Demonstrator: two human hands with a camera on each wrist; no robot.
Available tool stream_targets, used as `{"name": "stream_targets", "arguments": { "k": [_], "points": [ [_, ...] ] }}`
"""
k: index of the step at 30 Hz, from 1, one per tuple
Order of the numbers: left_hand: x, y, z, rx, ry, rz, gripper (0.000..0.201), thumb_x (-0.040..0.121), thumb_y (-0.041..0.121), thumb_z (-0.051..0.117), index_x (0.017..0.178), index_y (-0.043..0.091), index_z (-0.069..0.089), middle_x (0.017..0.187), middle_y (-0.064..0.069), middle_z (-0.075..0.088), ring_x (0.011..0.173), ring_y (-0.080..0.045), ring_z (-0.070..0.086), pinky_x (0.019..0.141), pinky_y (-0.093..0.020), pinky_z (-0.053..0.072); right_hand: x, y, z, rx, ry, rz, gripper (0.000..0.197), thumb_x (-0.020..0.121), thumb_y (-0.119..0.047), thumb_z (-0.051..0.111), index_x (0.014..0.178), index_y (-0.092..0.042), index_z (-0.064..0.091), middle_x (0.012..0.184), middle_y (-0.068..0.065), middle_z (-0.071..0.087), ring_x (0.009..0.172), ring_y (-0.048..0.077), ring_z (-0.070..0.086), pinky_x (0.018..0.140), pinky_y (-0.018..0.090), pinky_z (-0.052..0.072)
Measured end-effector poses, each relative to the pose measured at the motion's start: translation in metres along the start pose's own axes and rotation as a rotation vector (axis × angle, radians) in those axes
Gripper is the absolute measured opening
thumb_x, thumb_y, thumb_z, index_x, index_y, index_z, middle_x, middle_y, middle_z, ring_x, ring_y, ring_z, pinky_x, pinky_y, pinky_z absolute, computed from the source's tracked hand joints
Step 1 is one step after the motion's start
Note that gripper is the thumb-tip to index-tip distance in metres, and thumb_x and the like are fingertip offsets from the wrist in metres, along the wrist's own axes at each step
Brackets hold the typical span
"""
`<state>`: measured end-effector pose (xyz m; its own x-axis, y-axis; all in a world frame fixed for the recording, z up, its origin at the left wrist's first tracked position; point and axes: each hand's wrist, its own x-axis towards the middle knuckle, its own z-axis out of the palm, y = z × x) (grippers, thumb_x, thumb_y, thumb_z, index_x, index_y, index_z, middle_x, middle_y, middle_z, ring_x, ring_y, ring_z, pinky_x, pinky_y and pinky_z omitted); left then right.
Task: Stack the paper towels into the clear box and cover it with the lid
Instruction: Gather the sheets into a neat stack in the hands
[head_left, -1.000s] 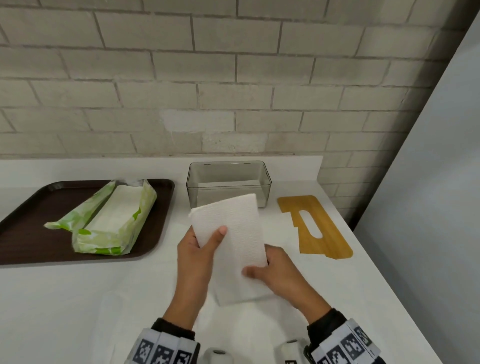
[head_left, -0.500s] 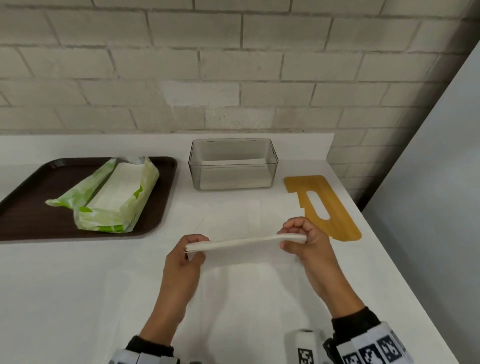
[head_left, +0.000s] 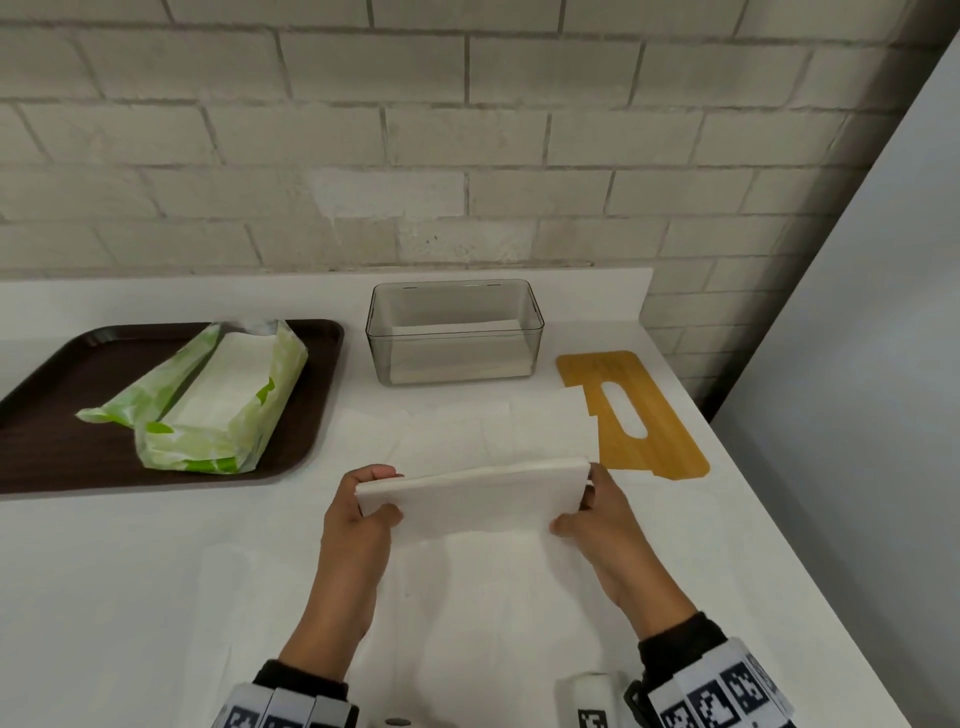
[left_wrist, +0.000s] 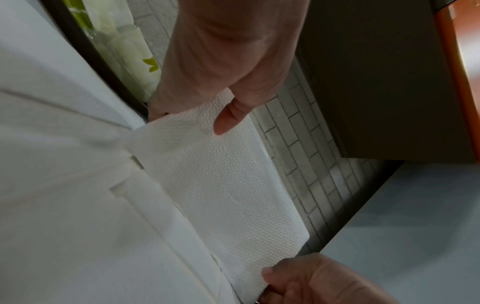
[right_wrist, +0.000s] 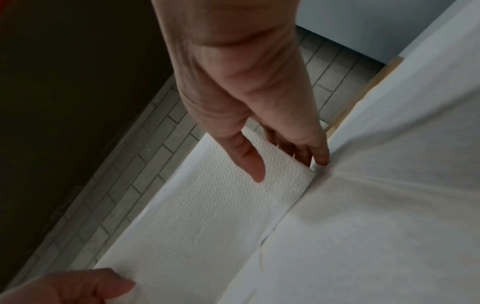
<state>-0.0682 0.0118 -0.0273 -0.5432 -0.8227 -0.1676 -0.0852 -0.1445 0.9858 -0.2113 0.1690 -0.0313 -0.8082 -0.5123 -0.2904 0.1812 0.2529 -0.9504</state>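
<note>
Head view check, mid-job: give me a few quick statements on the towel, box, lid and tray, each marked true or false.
1. Both hands hold the folded paper towel, left hand at one end and right hand at the other. True.
2. The wooden lid sits on top of the clear box. False: it lies flat on the counter to the right of the box.
3. The clear box already has paper towels in its bottom. True.
4. The green wrapper lies inside the clear box. False: it lies on the brown tray, left of the box.
5. The held towel is inside the box. False: it is in front of it, above the counter.
</note>
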Motion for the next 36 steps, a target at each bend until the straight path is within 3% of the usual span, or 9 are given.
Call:
{"name": "stream_targets", "arguments": {
  "k": [4,8,10,13,17,22,29,33,36],
  "points": [
    [0.005,-0.005,0.001,0.049,-0.003,-0.033,0.028,0.09,-0.005,0.048,0.109,0.014,0.057,0.106,-0.009,0.062,0.099,-0.029,0.057,0.08,-0.033,0.044,0.001,0.003,0.002,-0.034,0.036,0.004,0.039,0.084,0.009,0.055,0.11,-0.02,0.051,0.104,0.0,0.059,0.094,0.015,0.055,0.08,0.026,0.043],
    [0.005,0.0,-0.014,0.146,-0.021,-0.052,0.024,0.087,-0.003,0.056,0.103,0.015,0.059,0.101,-0.009,0.066,0.091,-0.025,0.062,0.075,-0.032,0.047,-0.003,-0.017,-0.009,0.0,0.002,-0.071,0.02,0.086,0.002,0.058,0.097,-0.015,0.061,0.1,0.0,0.068,0.094,0.016,0.062,0.084,0.028,0.049],
    [-0.001,0.009,-0.022,0.349,-0.15,-0.027,0.025,0.081,-0.001,0.065,0.095,0.02,0.059,0.094,-0.009,0.068,0.082,-0.022,0.063,0.069,-0.03,0.049,-0.007,-0.038,-0.015,0.069,-0.005,-0.17,0.02,0.083,0.004,0.061,0.09,-0.015,0.063,0.098,0.004,0.07,0.095,0.024,0.065,0.085,0.034,0.052],
    [-0.015,0.031,-0.014,0.617,-0.354,0.101,0.027,0.076,0.013,0.075,0.088,0.031,0.059,0.09,0.004,0.068,0.085,-0.012,0.064,0.073,-0.023,0.051,-0.015,-0.074,-0.016,0.159,-0.074,-0.351,0.026,0.08,0.006,0.063,0.078,-0.02,0.059,0.084,-0.001,0.066,0.08,0.017,0.063,0.066,0.025,0.052],
    [-0.03,0.05,0.018,0.271,-0.273,0.303,0.027,0.083,0.017,0.069,0.099,0.036,0.061,0.098,0.014,0.07,0.088,-0.002,0.067,0.071,-0.016,0.053,-0.024,-0.101,0.004,0.284,-0.14,-0.503,0.027,0.077,0.005,0.067,0.088,-0.018,0.058,0.084,-0.002,0.063,0.074,0.01,0.062,0.06,0.019,0.05],
    [-0.028,0.038,0.038,-0.047,-0.114,0.298,0.028,0.087,0.009,0.064,0.102,0.031,0.061,0.097,0.013,0.071,0.087,-0.002,0.068,0.068,-0.015,0.053,-0.026,-0.066,0.033,0.123,-0.095,-0.388,0.029,0.086,-0.009,0.062,0.108,-0.028,0.057,0.11,-0.003,0.067,0.103,0.015,0.064,0.088,0.033,0.055],
    [-0.021,0.031,0.051,-0.014,-0.094,0.316,0.047,0.087,-0.009,0.048,0.11,0.033,0.046,0.104,0.017,0.058,0.096,0.0,0.058,0.068,-0.009,0.051,-0.016,-0.052,0.04,0.053,0.01,-0.444,0.038,0.088,-0.008,0.059,0.103,-0.041,0.047,0.109,-0.015,0.059,0.102,0.003,0.058,0.08,0.016,0.052],
    [-0.015,0.019,0.053,0.019,-0.104,0.234,0.049,0.084,-0.011,0.046,0.096,0.037,0.046,0.098,0.016,0.056,0.086,0.0,0.057,0.058,-0.008,0.046,-0.011,-0.035,0.044,-0.069,-0.004,-0.362,0.043,0.088,-0.004,0.055,0.115,-0.035,0.043,0.112,-0.009,0.057,0.1,0.003,0.055,0.073,0.009,0.047],
    [-0.012,0.01,0.053,0.049,-0.138,0.171,0.047,0.089,-0.006,0.045,0.093,0.04,0.044,0.097,0.018,0.054,0.087,0.002,0.054,0.061,-0.01,0.041,-0.008,-0.024,0.048,-0.125,-0.006,-0.309,0.037,0.09,-0.005,0.053,0.115,-0.032,0.046,0.112,-0.007,0.058,0.105,0.009,0.057,0.072,0.007,0.044]
  ]
}}
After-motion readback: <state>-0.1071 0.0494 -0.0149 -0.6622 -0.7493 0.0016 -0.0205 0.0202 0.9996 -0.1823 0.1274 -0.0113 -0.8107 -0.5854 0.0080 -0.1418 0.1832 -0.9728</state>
